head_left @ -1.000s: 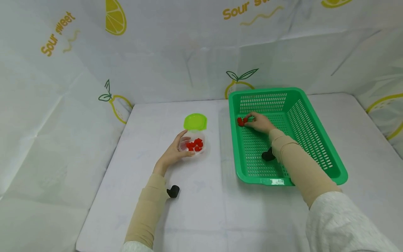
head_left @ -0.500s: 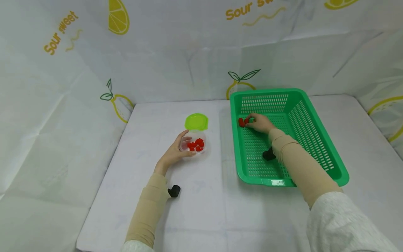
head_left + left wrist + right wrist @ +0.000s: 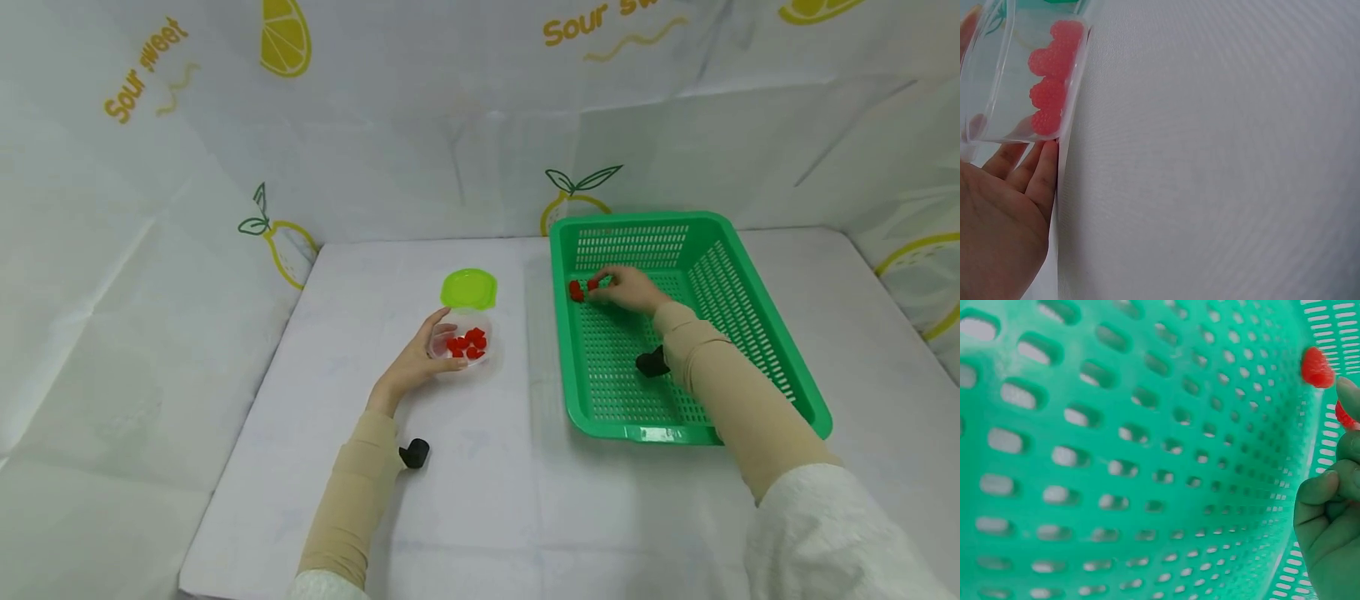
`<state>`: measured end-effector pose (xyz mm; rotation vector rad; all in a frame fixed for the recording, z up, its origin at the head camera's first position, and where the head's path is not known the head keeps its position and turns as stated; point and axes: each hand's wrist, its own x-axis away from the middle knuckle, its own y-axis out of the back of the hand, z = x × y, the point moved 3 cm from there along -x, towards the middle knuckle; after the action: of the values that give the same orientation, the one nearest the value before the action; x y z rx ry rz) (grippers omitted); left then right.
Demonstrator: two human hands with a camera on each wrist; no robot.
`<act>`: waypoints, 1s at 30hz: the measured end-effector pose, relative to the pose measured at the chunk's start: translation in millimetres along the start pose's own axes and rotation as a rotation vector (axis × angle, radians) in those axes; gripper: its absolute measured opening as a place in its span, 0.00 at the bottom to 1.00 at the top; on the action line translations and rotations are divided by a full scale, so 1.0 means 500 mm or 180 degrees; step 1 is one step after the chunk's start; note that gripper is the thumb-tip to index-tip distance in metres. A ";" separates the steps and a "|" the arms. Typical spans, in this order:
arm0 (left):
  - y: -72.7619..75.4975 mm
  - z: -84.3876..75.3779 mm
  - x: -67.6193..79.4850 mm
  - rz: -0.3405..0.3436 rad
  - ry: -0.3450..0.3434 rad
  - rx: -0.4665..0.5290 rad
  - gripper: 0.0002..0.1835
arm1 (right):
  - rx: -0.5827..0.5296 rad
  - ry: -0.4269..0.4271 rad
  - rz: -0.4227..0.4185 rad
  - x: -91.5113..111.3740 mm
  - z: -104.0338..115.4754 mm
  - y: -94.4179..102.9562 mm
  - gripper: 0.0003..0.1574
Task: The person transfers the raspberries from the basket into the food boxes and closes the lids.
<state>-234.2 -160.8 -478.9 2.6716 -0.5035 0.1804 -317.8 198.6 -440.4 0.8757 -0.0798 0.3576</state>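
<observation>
My left hand [image 3: 408,367] grips a clear plastic tub [image 3: 440,333] on the table, thumb on the near side and fingers round the far side. Several red raspberries [image 3: 1050,61] lie on the tub's bottom. Inside the green basket [image 3: 564,358], my right hand [image 3: 633,292] pinches one raspberry [image 3: 1344,417] between thumb and fingertips. Just left of those fingertips, more raspberries [image 3: 576,291] lie at the basket's left side; one raspberry [image 3: 1317,367] shows plainly in the right wrist view.
A bright green lid [image 3: 468,288] lies on the white table [image 3: 472,500] just behind the tub. The basket has tall slotted walls and stands to the right of the tub. A printed white sheet [image 3: 375,150] rises behind the table.
My right hand has moved slightly right, and the pinched raspberry now stands apart from those beside it. The left hand keeps its grip on the tub. The head view has shifted a little.
</observation>
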 end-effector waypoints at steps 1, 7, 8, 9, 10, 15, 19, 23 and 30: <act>0.001 -0.001 0.000 -0.0009 0.0001 -0.0004 0.50 | -0.0030 0.0014 -0.0012 0.001 0.002 0.003 0.27; 0.002 -0.001 -0.001 -0.0010 -0.0006 -0.0063 0.50 | -0.0225 0.0125 -0.0096 0.010 0.019 0.020 0.25; 0.002 0.000 -0.002 -0.0010 0.0002 -0.0071 0.50 | -0.0257 0.0140 -0.0100 0.011 0.022 0.023 0.25; 0.002 0.001 -0.002 -0.0009 0.0006 -0.0079 0.50 | -0.0288 0.0157 -0.0104 0.013 0.025 0.025 0.24; 0.002 0.001 -0.003 -0.0007 0.0016 -0.0082 0.49 | -0.0320 0.0170 -0.0104 0.015 0.028 0.028 0.24; 0.001 0.003 -0.005 -0.0003 0.0050 -0.0099 0.50 | -0.0438 0.0277 -0.0097 0.034 0.061 0.042 0.24; 0.002 0.001 -0.004 0.0004 0.0066 -0.0102 0.51 | -0.0531 0.0372 -0.0106 0.040 0.078 0.050 0.27; 0.003 -0.001 -0.002 0.0002 0.0046 -0.0128 0.51 | -0.0640 0.0455 -0.0117 0.046 0.102 0.058 0.28; 0.002 -0.003 -0.003 0.0060 0.0046 -0.0059 0.52 | -0.0770 0.0616 -0.0041 0.053 0.156 0.064 0.27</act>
<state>-236.1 -160.5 -477.4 2.6465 -0.5236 0.1995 -297.5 165.0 -361.1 0.5993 0.0606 0.4098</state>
